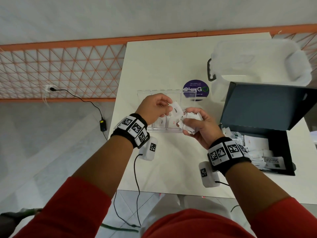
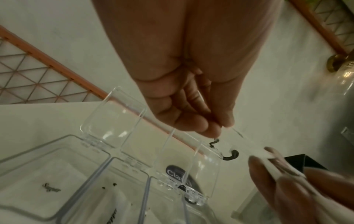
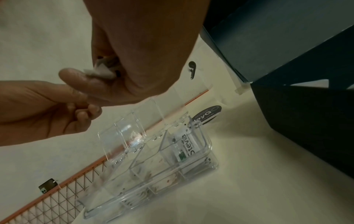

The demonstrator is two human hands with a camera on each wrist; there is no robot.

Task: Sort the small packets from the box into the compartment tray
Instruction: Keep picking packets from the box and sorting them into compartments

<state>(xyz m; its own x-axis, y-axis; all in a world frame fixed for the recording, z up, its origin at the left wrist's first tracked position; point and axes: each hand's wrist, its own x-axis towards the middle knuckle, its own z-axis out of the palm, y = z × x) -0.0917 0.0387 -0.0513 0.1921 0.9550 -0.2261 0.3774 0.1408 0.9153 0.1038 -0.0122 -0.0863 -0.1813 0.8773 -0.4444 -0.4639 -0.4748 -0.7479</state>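
Both hands (image 1: 155,107) (image 1: 197,125) above tray (image 1: 173,130), pinching packets (image 1: 176,109).

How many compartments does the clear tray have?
4 in one row: Sugar compartment at the left end, pepper compartment next, third compartment beside it, Stevia compartment at the right end.

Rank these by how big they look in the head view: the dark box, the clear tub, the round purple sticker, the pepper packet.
Largest to smallest:
1. dark box
2. clear tub, slightly smaller but farther away, so unsure
3. round purple sticker
4. pepper packet
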